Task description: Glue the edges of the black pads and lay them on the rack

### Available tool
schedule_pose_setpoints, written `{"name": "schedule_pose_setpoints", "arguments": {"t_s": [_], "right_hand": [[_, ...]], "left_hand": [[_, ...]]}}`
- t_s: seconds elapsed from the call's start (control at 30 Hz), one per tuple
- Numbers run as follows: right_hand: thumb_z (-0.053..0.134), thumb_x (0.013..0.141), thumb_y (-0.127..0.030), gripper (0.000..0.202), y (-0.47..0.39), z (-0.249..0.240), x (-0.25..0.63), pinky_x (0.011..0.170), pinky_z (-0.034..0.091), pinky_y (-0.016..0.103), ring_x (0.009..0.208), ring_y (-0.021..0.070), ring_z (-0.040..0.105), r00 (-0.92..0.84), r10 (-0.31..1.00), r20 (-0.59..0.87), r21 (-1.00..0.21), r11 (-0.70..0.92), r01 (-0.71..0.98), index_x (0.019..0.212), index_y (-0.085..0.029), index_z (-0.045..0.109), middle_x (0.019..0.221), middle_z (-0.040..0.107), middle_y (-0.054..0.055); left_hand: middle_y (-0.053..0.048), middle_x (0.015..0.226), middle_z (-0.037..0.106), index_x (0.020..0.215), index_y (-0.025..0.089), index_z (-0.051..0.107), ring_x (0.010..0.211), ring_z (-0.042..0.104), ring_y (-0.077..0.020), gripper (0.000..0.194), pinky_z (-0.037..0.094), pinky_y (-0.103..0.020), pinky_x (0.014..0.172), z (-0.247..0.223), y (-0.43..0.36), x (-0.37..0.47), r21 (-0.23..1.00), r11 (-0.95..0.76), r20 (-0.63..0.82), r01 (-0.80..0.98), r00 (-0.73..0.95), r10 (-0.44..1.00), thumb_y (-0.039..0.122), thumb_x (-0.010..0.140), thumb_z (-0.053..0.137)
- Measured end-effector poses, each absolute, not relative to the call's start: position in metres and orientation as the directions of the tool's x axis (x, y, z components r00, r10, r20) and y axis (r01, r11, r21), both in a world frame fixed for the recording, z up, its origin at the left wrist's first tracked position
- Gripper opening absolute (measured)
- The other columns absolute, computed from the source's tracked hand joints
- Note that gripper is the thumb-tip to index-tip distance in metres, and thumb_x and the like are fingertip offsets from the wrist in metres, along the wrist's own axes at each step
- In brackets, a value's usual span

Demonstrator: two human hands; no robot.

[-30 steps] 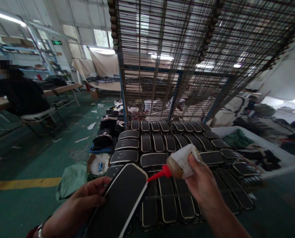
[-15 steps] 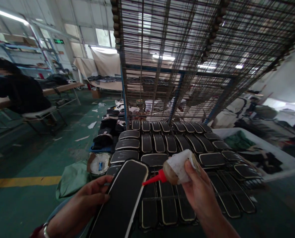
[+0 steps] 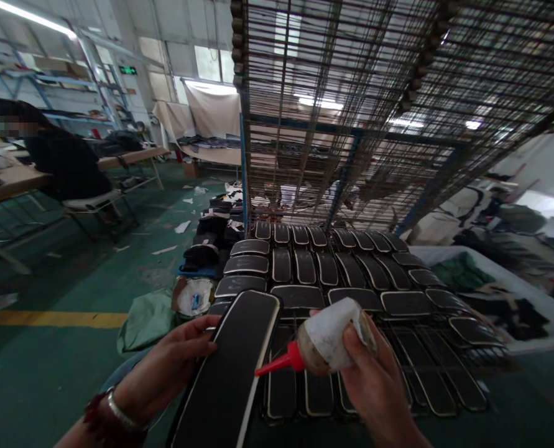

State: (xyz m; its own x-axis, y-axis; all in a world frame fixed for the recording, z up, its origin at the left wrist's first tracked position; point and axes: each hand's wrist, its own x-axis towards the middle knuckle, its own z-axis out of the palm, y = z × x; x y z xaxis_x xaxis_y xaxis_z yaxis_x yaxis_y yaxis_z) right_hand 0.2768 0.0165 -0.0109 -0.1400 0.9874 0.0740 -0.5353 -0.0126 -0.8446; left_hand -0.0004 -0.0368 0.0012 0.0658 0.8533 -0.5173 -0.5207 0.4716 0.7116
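Note:
My left hand (image 3: 174, 358) grips the left edge of a long black panel (image 3: 232, 358) with rounded corners and a pale line along its rim. The panel is tilted up toward me, and its lower end runs out of view. In my right hand (image 3: 370, 367) is a glue bottle (image 3: 330, 336) with a whitish wrapper and a red pointed nozzle (image 3: 277, 362). The bottle lies sideways, its nozzle tip at the panel's right edge, on the pale line. Several similar black panels (image 3: 298, 297) lie in rows on the wire rack behind.
A tall wire rack (image 3: 351, 130) leans over the rows. On the left are a green bag (image 3: 148, 320), a box with a white lining (image 3: 204, 292) and a stack of dark pieces (image 3: 206, 242). A white bin (image 3: 528, 339) stands right. A person (image 3: 71, 158) sits at a table far left.
The nozzle tip has slid down along the panel's right edge toward me, with my right hand and the bottle lowered. My left hand still holds the panel. The view has turned slightly left.

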Motion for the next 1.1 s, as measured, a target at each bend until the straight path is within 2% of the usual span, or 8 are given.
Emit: {"name": "schedule_pose_setpoints", "arguments": {"t_s": [0.23, 0.33, 0.5, 0.77, 0.93, 1.1], "right_hand": [[0.074, 0.086, -0.033, 0.032, 0.003, -0.019, 0.273, 0.084, 0.056, 0.043, 0.099, 0.0297, 0.067, -0.187, 0.979, 0.082, -0.824, -0.039, -0.565, 0.116, -0.034, 0.065, 0.103, 0.074, 0.007], [0.076, 0.085, -0.034, 0.034, -0.002, -0.022, 0.272, 0.083, 0.055, 0.043, 0.100, 0.0300, 0.067, -0.211, 0.974, 0.086, -0.831, -0.047, -0.555, 0.117, -0.031, 0.065, 0.103, 0.074, 0.009], [0.079, 0.081, -0.040, 0.045, -0.012, -0.024, 0.272, 0.087, 0.052, 0.043, 0.109, 0.0328, 0.062, -0.213, 0.977, 0.001, -0.845, -0.113, -0.523, 0.120, -0.024, 0.063, 0.108, 0.071, 0.013], [0.084, 0.076, -0.041, 0.047, -0.015, -0.023, 0.267, 0.086, 0.051, 0.044, 0.107, 0.0340, 0.062, -0.182, 0.983, -0.021, -0.831, -0.118, -0.543, 0.116, -0.025, 0.065, 0.105, 0.072, 0.012], [0.084, 0.076, -0.038, 0.046, -0.011, -0.022, 0.270, 0.087, 0.052, 0.046, 0.107, 0.0331, 0.063, -0.141, 0.990, -0.026, -0.808, -0.104, -0.580, 0.117, -0.027, 0.064, 0.105, 0.072, 0.012], [0.077, 0.084, -0.038, 0.043, 0.002, -0.028, 0.280, 0.083, 0.055, 0.046, 0.105, 0.0321, 0.065, -0.083, 0.993, 0.080, -0.836, 0.021, -0.548, 0.121, -0.026, 0.062, 0.111, 0.070, 0.014]], "left_hand": [[-0.007, 0.089, 0.077, 0.106, 0.017, 0.058, 0.077, 0.074, -0.0216, 0.035, 0.060, -0.037, 0.075, 0.003, -0.036, -0.001, 0.738, 0.436, -0.503, -0.515, 0.010, 0.864, 0.004, 0.075, 0.068], [-0.008, 0.087, 0.077, 0.106, 0.016, 0.059, 0.073, 0.074, -0.0218, 0.037, 0.060, -0.036, 0.071, 0.001, -0.033, -0.003, 0.742, 0.424, -0.515, -0.520, -0.038, 0.856, 0.002, 0.073, 0.068], [-0.009, 0.084, 0.077, 0.105, 0.016, 0.060, 0.068, 0.073, -0.0203, 0.036, 0.061, -0.034, 0.066, -0.005, -0.027, -0.008, 0.747, 0.400, -0.530, -0.532, -0.113, 0.840, -0.002, 0.074, 0.063], [-0.005, 0.073, 0.075, 0.095, 0.014, 0.065, 0.061, 0.073, -0.0193, 0.030, 0.062, -0.029, 0.055, -0.003, -0.024, -0.015, 0.732, 0.306, -0.539, -0.608, -0.243, 0.807, -0.006, 0.074, 0.058], [-0.004, 0.071, 0.073, 0.089, 0.014, 0.064, 0.056, 0.072, -0.0193, 0.028, 0.062, -0.030, 0.051, -0.002, -0.024, -0.013, 0.691, 0.239, -0.563, -0.683, -0.301, 0.770, -0.007, 0.078, 0.051], [-0.002, 0.060, 0.067, 0.079, 0.010, 0.062, 0.045, 0.066, -0.0111, 0.025, 0.056, -0.016, 0.043, -0.011, -0.029, -0.009, 0.522, 0.115, -0.666, -0.845, -0.319, 0.675, -0.008, 0.083, 0.045]]}}
